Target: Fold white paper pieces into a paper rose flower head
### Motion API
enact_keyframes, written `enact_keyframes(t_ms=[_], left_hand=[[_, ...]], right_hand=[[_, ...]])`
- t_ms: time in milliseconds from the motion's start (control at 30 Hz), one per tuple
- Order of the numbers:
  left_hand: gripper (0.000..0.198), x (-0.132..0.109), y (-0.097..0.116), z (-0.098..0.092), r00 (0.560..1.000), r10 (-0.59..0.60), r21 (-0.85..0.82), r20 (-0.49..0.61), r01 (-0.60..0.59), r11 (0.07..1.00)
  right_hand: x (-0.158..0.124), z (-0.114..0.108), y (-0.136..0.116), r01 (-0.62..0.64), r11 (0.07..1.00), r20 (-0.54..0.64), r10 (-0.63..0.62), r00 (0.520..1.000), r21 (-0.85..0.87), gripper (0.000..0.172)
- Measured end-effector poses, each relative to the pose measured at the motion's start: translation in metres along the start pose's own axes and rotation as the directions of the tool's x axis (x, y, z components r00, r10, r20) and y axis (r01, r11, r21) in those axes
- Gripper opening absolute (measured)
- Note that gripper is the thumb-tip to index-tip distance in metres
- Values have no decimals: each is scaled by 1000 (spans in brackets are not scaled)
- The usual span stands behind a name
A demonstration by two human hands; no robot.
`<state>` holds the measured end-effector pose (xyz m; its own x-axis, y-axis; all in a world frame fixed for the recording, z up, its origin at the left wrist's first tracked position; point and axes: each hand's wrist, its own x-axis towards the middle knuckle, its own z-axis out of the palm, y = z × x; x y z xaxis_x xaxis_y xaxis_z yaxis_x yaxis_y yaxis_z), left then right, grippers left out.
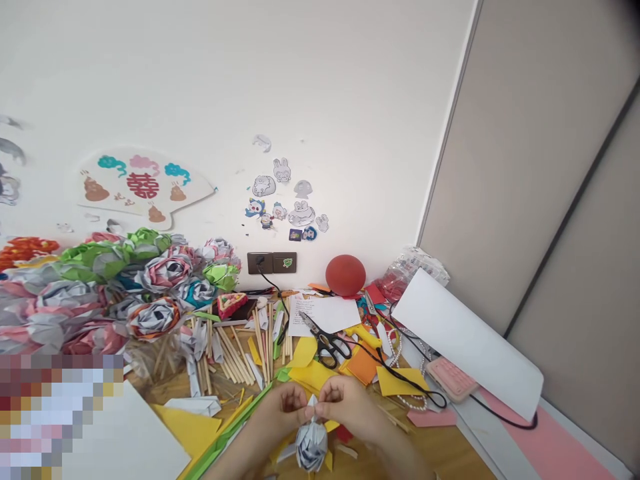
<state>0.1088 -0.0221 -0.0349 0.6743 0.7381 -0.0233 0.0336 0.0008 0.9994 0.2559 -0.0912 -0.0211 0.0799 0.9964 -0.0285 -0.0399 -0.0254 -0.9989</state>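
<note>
A folded white-and-grey paper flower point(311, 445) hangs below my two hands, its pointed white tip upward between them near the bottom centre. My left hand point(287, 408) pinches the tip from the left, fingers curled. From the right, my right hand point(340, 403) pinches the same tip, its thumb and fingertips almost touching those of my left hand. Yellow paper sheets point(311, 375) lie just beyond the hands. Black-handled scissors point(327, 343) rest open behind them on the wooden table point(435, 450).
Many folded paper flowers point(95, 300) crowd the left. Wooden sticks point(235, 360) lie in the middle. At the back stands a red balloon point(345, 275). A yellow glue gun point(365, 335) with a black cable, a pink calculator-like object point(451, 379) and a large white sheet point(465, 340) are right.
</note>
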Motion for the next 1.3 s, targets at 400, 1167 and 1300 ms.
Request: enact_keyframes(t_ms=[400, 1167, 1300], left_hand=[[12, -19, 42, 6, 868, 446, 528, -218, -280, 802], [9, -24, 49, -1, 682, 721, 626, 126, -618, 476], [11, -24, 48, 0, 703, 697, 608, 144, -619, 498]], right_hand=[[-6, 7, -10, 504, 608, -106, -696, 710, -614, 13], [-17, 4, -22, 705, 157, 202, -895, 398, -692, 15], [-17, 4, -22, 727, 243, 177, -876, 449, -642, 15]])
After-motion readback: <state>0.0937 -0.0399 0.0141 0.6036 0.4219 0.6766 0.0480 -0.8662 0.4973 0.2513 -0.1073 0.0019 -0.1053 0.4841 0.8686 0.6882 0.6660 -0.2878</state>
